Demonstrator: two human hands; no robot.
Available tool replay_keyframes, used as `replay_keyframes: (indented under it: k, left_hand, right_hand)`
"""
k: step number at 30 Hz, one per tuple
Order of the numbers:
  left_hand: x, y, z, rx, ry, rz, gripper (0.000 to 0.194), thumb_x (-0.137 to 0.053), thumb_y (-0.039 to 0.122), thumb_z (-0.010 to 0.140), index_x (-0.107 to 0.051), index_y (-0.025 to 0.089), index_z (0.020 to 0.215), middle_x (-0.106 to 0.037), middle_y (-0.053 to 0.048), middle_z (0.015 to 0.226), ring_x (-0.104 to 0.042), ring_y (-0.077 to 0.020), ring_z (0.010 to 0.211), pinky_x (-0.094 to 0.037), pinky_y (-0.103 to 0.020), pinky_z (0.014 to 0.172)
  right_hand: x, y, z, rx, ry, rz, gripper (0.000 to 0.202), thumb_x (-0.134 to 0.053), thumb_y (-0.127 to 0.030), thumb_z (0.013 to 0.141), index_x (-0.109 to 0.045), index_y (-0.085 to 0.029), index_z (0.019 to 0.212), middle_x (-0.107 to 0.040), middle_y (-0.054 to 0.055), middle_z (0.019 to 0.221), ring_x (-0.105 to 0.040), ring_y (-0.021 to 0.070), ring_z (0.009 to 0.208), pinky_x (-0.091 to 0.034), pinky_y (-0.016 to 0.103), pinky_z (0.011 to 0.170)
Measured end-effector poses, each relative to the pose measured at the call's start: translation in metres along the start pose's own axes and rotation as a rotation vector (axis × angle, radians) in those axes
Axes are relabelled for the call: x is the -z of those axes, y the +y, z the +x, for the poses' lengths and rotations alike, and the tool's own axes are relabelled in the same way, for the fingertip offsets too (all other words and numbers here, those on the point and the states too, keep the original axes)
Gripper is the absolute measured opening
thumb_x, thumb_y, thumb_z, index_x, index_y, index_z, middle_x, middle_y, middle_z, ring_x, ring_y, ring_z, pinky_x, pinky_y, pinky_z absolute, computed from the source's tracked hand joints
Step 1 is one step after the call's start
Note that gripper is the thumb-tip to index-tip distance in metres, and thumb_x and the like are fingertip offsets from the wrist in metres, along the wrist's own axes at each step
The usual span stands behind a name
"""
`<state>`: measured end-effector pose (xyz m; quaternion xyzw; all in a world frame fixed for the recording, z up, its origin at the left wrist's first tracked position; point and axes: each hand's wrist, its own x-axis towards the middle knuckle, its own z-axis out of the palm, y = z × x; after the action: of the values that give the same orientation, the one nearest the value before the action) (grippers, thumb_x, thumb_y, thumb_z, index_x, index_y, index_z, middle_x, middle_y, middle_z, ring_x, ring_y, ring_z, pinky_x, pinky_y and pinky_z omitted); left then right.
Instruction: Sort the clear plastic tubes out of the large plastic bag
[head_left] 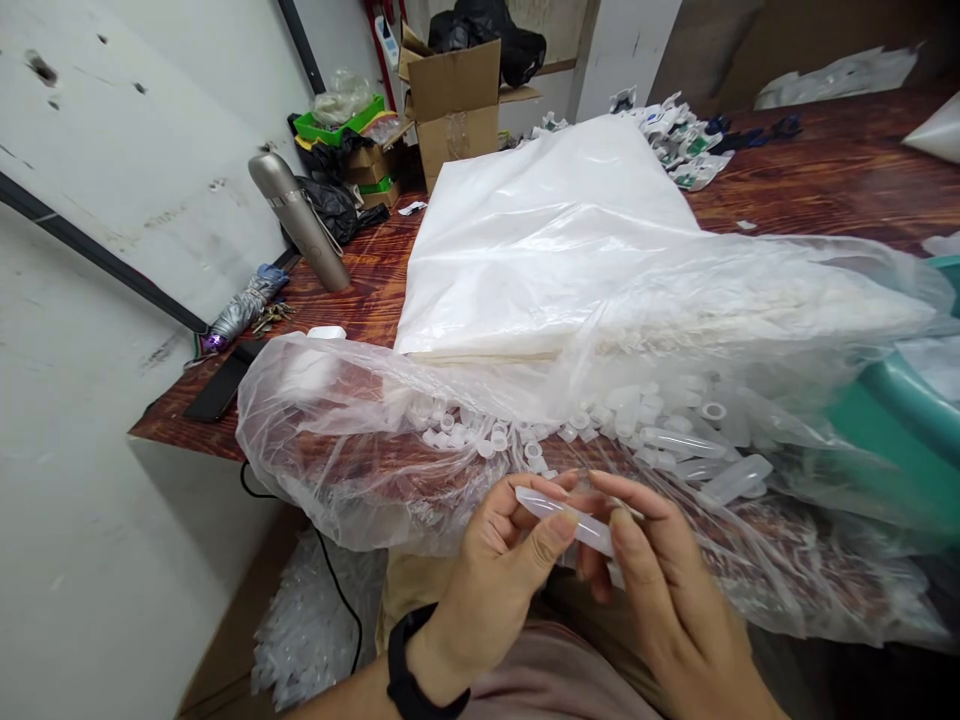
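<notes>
Between both hands, just in front of my body, is a translucent white plastic tube (pixel 566 518) with a tapered left end. My left hand (pixel 510 545) pinches it around its middle with thumb and fingers. At the tube's right end, my right hand (pixel 652 560) closes thumb and fingers on it; what else those fingertips may hold is hidden. Just beyond the hands, small white plastic rings (pixel 491 438) lie scattered on a clear plastic sheet. To the right of them lie several similar translucent tubes (pixel 739 480).
A large white plastic bag (pixel 540 240) lies across the wooden table (pixel 367 325). A metal flask (pixel 300 220), a cardboard box (pixel 457 110) and a black phone (pixel 223 385) stand or lie on the left side. A teal basin (pixel 892 430) is at right. Below hangs a black cable (pixel 341 580).
</notes>
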<state>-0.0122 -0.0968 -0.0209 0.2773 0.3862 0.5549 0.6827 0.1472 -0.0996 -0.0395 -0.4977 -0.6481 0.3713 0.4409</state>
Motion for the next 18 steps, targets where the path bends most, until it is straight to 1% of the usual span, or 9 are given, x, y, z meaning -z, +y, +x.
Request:
replay_keyframes:
  k: [2, 4, 5, 8, 11, 13, 16, 17, 18]
  left_hand:
    - [0.001, -0.001, 0.001, 0.009, 0.001, -0.01, 0.031, -0.086, 0.044, 0.092, -0.069, 0.023, 0.107, -0.084, -0.008, 0.115, -0.075, -0.0241, 0.124, -0.052, -0.041, 0.114]
    - [0.001, -0.003, 0.001, 0.014, 0.01, -0.031, 0.029, -0.085, 0.042, 0.093, -0.069, 0.023, 0.107, -0.084, -0.006, 0.115, -0.076, -0.0215, 0.119, -0.053, -0.038, 0.111]
    - [0.001, -0.003, 0.002, 0.02, 0.006, -0.039, 0.029, -0.086, 0.041, 0.093, -0.069, 0.023, 0.107, -0.084, -0.006, 0.115, -0.077, -0.0205, 0.116, -0.054, -0.036, 0.108]
    - [-0.001, -0.004, 0.003, 0.032, -0.009, -0.057, 0.029, -0.086, 0.041, 0.092, -0.069, 0.023, 0.106, -0.084, -0.006, 0.115, -0.079, -0.0194, 0.107, -0.057, -0.033, 0.101]
    - [-0.003, -0.003, 0.003, 0.024, -0.014, -0.055, 0.029, -0.086, 0.041, 0.092, -0.069, 0.023, 0.107, -0.084, -0.006, 0.116, -0.077, -0.0199, 0.115, -0.055, -0.034, 0.107]
    - [-0.005, -0.002, 0.003, 0.007, -0.028, -0.019, 0.028, -0.087, 0.041, 0.092, -0.07, 0.022, 0.105, -0.084, -0.007, 0.118, -0.075, -0.0216, 0.123, -0.055, -0.034, 0.108]
    - [-0.008, 0.001, 0.005, -0.021, -0.055, 0.049, 0.027, -0.086, 0.042, 0.092, -0.071, 0.022, 0.103, -0.084, -0.008, 0.118, -0.075, -0.0237, 0.124, -0.057, -0.035, 0.106]
    - [-0.008, 0.001, 0.007, -0.026, -0.056, 0.058, 0.027, -0.086, 0.042, 0.092, -0.071, 0.022, 0.103, -0.085, -0.008, 0.117, -0.075, -0.0243, 0.124, -0.057, -0.035, 0.107]
    - [-0.009, 0.002, 0.009, -0.03, -0.051, 0.06, 0.028, -0.086, 0.043, 0.092, -0.071, 0.022, 0.103, -0.085, -0.008, 0.115, -0.075, -0.0249, 0.126, -0.056, -0.036, 0.109]
  right_hand:
    - [0.004, 0.001, 0.001, 0.026, -0.067, -0.017, 0.041, -0.044, -0.037, 0.115, -0.046, -0.038, 0.156, -0.079, 0.003, 0.105, -0.079, 0.0166, 0.079, -0.067, 0.027, 0.072]
    - [0.007, 0.003, 0.001, 0.074, -0.077, -0.082, 0.046, -0.052, -0.037, 0.112, -0.045, -0.038, 0.157, -0.077, 0.006, 0.124, -0.081, 0.0197, 0.1, -0.067, 0.03, 0.087]
    - [0.007, 0.005, 0.0, 0.072, -0.072, -0.099, 0.044, -0.051, -0.037, 0.112, -0.047, -0.038, 0.155, -0.076, 0.007, 0.13, -0.081, 0.0198, 0.102, -0.067, 0.03, 0.087]
    - [0.004, 0.011, -0.003, 0.063, -0.042, -0.113, 0.04, -0.043, -0.035, 0.114, -0.048, -0.036, 0.154, -0.078, 0.007, 0.125, -0.081, 0.0187, 0.092, -0.068, 0.029, 0.08]
    - [-0.002, 0.012, -0.005, 0.193, 0.082, -0.159, 0.04, -0.053, -0.042, 0.11, -0.053, -0.035, 0.149, -0.075, 0.009, 0.132, -0.078, 0.025, 0.115, -0.066, 0.038, 0.095]
    - [-0.004, 0.009, -0.003, 0.089, 0.109, -0.033, 0.031, -0.051, -0.043, 0.111, -0.059, -0.034, 0.14, -0.076, 0.008, 0.129, -0.08, 0.0229, 0.102, -0.068, 0.034, 0.085]
    - [-0.002, 0.005, 0.004, -0.235, -0.03, 0.275, 0.036, -0.036, -0.046, 0.116, -0.058, -0.032, 0.14, -0.079, 0.004, 0.096, -0.069, 0.0156, 0.06, -0.059, 0.026, 0.052]
    - [-0.001, 0.005, 0.006, -0.261, -0.065, 0.298, 0.039, -0.034, -0.047, 0.116, -0.056, -0.032, 0.144, -0.076, 0.002, 0.088, -0.067, 0.0153, 0.056, -0.057, 0.025, 0.05]
    - [0.001, 0.007, 0.007, -0.22, -0.07, 0.259, 0.04, -0.037, -0.047, 0.115, -0.053, -0.031, 0.149, -0.076, 0.001, 0.087, -0.069, 0.0163, 0.06, -0.06, 0.027, 0.055]
